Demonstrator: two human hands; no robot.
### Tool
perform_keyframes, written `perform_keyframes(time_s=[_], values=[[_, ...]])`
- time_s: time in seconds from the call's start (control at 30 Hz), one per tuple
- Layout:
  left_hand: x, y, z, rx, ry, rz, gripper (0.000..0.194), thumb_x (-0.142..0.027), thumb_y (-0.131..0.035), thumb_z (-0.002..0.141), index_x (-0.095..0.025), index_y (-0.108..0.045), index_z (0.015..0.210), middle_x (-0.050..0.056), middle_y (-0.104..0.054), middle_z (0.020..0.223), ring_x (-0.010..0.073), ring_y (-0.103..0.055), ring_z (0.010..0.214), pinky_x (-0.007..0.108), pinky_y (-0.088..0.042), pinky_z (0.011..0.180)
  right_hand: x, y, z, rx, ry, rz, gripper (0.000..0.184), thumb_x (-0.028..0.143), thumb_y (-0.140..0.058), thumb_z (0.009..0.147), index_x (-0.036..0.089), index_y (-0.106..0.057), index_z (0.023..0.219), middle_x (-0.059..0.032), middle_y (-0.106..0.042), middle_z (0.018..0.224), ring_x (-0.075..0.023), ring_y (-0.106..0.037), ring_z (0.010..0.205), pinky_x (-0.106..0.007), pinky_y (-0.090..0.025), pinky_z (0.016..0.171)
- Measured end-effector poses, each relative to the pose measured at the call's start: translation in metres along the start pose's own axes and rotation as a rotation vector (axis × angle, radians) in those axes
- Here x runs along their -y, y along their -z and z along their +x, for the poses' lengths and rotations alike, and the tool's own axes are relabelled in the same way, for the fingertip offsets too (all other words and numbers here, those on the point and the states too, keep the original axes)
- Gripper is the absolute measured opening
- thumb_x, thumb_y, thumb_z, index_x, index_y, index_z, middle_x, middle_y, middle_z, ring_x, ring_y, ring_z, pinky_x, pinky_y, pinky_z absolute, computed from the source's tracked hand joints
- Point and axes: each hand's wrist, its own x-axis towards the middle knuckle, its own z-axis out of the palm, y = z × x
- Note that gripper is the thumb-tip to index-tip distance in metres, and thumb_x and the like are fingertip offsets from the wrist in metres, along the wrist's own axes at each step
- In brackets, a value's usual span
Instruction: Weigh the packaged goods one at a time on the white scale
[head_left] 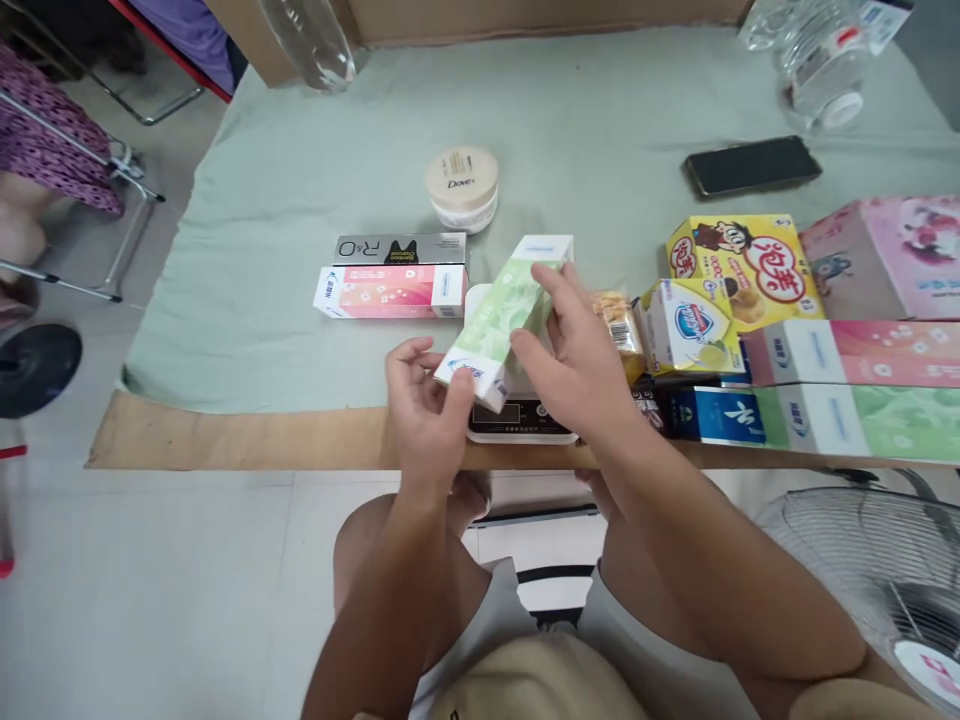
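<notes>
A long green-and-white toothpaste box (499,315) is held aslant above a white kitchen scale (523,432), hiding much of its plate. My left hand (429,415) grips the near white end, thumb on top and fingers curled at the side. My right hand (574,355) holds the box's right side between thumb and fingers. To the left lie a pink-and-white toothpaste box (390,292) and, behind it, a silver-and-black box (401,248). A Dove jar (463,187) with a cream lid stands beyond them.
On the right are a yellow snack box (772,270), a yellow-white soap box (691,325), a wrapped snack (621,325), a blue box (720,415), pink and green boxes, and a phone (752,166). Plastic bottles (821,70) lie behind. A fan (885,570) stands below right. A person sits far left.
</notes>
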Motion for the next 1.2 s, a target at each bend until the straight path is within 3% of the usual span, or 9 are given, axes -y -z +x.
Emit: perform_keyframes(time_s=[0.1,0.2,0.37,0.53,0.73,0.87,0.97,1.1,1.2], values=[[0.001,-0.005,-0.003,0.058,-0.158,0.258,0.03,-0.037,-0.071,0.082,-0.023,-0.062,0.108,0.003,-0.067,0.094,0.0186,-0.068,0.085,0.033,-0.054,0.074,0.012,0.004,0.0,0.002,-0.157,0.053,0.059,0.031,-0.048,0.097,0.019,-0.04,0.155,-0.019,-0.033,0.171,-0.0329,-0.031,0.163,-0.064,-0.035,0.129],[0.002,-0.002,-0.002,0.052,-0.325,0.43,0.026,-0.036,-0.069,0.083,-0.022,-0.064,0.105,0.005,-0.069,0.097,0.0219,-0.067,0.092,0.037,-0.054,0.082,0.022,0.01,-0.005,0.041,-0.167,-0.013,0.062,0.032,-0.052,0.094,0.017,-0.042,0.153,-0.0196,-0.036,0.17,-0.0349,-0.03,0.163,-0.066,-0.028,0.131],[0.007,0.007,0.004,-0.04,-0.518,0.47,0.037,-0.043,-0.062,0.084,-0.021,-0.06,0.114,0.011,-0.068,0.111,0.0279,-0.065,0.107,0.045,-0.054,0.094,0.019,0.015,-0.013,-0.023,-0.149,0.031,0.061,0.036,-0.056,0.091,0.021,-0.045,0.149,-0.0195,-0.035,0.171,-0.0351,-0.026,0.164,-0.068,-0.023,0.131],[0.003,0.001,-0.001,0.11,-0.54,0.476,0.054,-0.041,-0.069,0.081,-0.02,-0.058,0.13,0.014,-0.067,0.13,0.0296,-0.065,0.124,0.046,-0.054,0.104,0.019,0.017,-0.017,0.024,-0.15,0.013,0.061,0.034,-0.053,0.091,0.019,-0.045,0.149,-0.0206,-0.036,0.17,-0.0327,-0.026,0.165,-0.066,-0.023,0.132],[-0.008,-0.009,-0.006,0.196,-0.375,0.588,0.057,-0.031,-0.071,0.084,-0.021,-0.059,0.139,0.014,-0.069,0.138,0.0303,-0.066,0.13,0.046,-0.056,0.107,0.018,0.016,-0.017,0.064,-0.119,0.037,0.06,0.032,-0.052,0.092,0.015,-0.046,0.15,-0.0219,-0.034,0.171,-0.0334,-0.03,0.163,-0.064,-0.027,0.132],[-0.009,-0.011,-0.003,0.133,-0.267,0.573,0.058,-0.032,-0.077,0.08,-0.023,-0.064,0.136,0.01,-0.074,0.132,0.0301,-0.071,0.122,0.044,-0.059,0.103,0.015,0.014,-0.015,0.133,-0.1,0.045,0.061,0.03,-0.05,0.094,0.013,-0.044,0.153,-0.0221,-0.032,0.171,-0.0323,-0.033,0.162,-0.059,-0.035,0.13],[-0.011,-0.014,-0.002,0.023,-0.253,0.528,0.052,-0.032,-0.077,0.08,-0.025,-0.069,0.13,0.006,-0.077,0.124,0.0276,-0.074,0.112,0.043,-0.061,0.1,0.017,0.019,-0.015,0.13,-0.088,0.068,0.061,0.03,-0.05,0.096,0.013,-0.043,0.154,-0.0212,-0.031,0.172,-0.0299,-0.03,0.164,-0.056,-0.038,0.129],[-0.028,-0.027,-0.015,-0.179,-0.405,0.427,0.05,-0.03,-0.081,0.079,-0.029,-0.073,0.129,0.006,-0.075,0.123,0.0289,-0.073,0.112,0.048,-0.062,0.101,0.028,0.043,-0.022,0.111,0.015,0.158,0.062,0.033,-0.05,0.099,0.023,-0.038,0.159,-0.0139,-0.036,0.171,-0.0257,-0.032,0.163,-0.05,-0.048,0.124],[-0.05,-0.045,-0.03,-0.126,-0.576,0.354,0.059,-0.025,-0.082,0.081,-0.036,-0.069,0.137,0.005,-0.07,0.135,0.0322,-0.067,0.128,0.056,-0.054,0.115,0.031,0.071,-0.029,0.033,0.065,0.121,0.065,0.031,-0.052,0.1,0.033,-0.033,0.162,-0.0074,-0.036,0.171,-0.0264,-0.038,0.16,-0.051,-0.053,0.12]])
